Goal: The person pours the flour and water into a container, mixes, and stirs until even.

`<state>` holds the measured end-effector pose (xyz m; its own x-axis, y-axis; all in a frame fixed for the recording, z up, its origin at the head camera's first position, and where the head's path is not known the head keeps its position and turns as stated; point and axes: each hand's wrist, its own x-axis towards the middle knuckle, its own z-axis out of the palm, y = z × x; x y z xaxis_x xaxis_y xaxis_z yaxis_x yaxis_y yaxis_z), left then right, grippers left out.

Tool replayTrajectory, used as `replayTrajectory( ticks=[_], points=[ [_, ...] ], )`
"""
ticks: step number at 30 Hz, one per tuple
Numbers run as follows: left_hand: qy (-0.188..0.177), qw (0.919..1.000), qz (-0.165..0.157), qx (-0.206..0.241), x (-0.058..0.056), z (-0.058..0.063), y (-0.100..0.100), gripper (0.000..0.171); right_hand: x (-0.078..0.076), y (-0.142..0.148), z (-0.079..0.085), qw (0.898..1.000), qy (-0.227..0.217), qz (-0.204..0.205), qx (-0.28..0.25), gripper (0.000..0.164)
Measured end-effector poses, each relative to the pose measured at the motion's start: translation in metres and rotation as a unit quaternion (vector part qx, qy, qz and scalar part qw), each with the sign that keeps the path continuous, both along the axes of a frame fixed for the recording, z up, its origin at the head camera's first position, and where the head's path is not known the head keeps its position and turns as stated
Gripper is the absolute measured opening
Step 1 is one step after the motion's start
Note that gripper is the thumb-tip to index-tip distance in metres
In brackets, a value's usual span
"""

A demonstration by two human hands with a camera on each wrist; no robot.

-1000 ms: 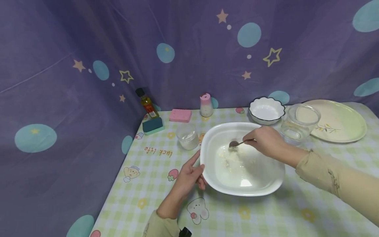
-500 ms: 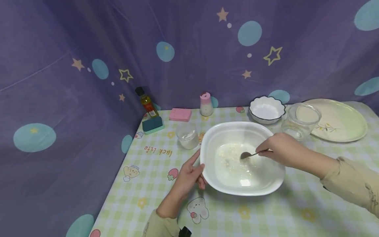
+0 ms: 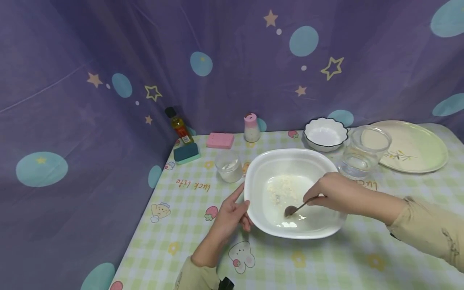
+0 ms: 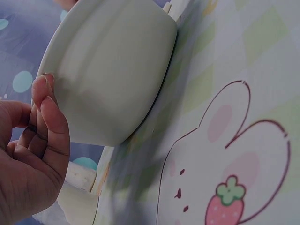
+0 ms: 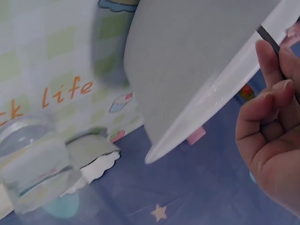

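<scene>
In the head view a white basin (image 3: 261, 223) with rounded corners stands on the table, pale wet clumps (image 3: 284, 187) spread over its floor. My left hand (image 3: 230, 215) holds the basin's left rim, its fingertips on the outer wall in the left wrist view and the thumb at the edge. Over the basin's right side, my right hand (image 3: 335, 193) pinches the handle of a small metal spoon (image 3: 291, 210). The spoon's bowl points down and left, low in the basin near the front. In the right wrist view only the dark handle shows between thumb and fingers.
Behind the basin's left stands a clear cup (image 3: 230, 167) of white powder. A sponge (image 3: 186, 153), pink sponge (image 3: 220, 140), oil bottle (image 3: 180, 128) and pink-topped shaker (image 3: 251, 129) line the back. A scalloped bowl (image 3: 326, 134), glass jar (image 3: 364, 153) and large plate (image 3: 420, 147) stand at the right.
The spoon in my right hand has gone from the back of the basin to the right, then forward and left toward the front. My left hand has stayed at the rim.
</scene>
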<state>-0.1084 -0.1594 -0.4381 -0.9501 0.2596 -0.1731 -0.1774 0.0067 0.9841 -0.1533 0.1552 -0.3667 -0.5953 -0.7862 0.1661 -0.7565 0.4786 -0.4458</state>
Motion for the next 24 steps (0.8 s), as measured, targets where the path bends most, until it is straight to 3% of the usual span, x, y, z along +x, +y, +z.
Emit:
replayTrajectory(
  ticks=[5,10,15,24],
  points=[
    [-0.001,1.0,-0.002,-0.002,-0.001,0.0,-0.001,0.056,-0.005,-0.017,-0.006,0.999,0.029,-0.018,-0.01,0.01],
    [0.002,1.0,-0.004,0.0,-0.001,-0.001,-0.001,0.057,-0.013,-0.022,-0.009,0.996,0.058,-0.074,0.004,0.009],
    [0.007,1.0,-0.006,-0.001,-0.001,-0.002,-0.001,0.056,-0.021,-0.015,-0.01,0.989,0.068,-0.132,0.012,0.01],
    [0.004,1.0,-0.005,0.005,0.0,0.0,-0.001,0.056,-0.021,0.007,-0.002,0.984,0.059,-0.16,0.055,0.01]
  ],
)
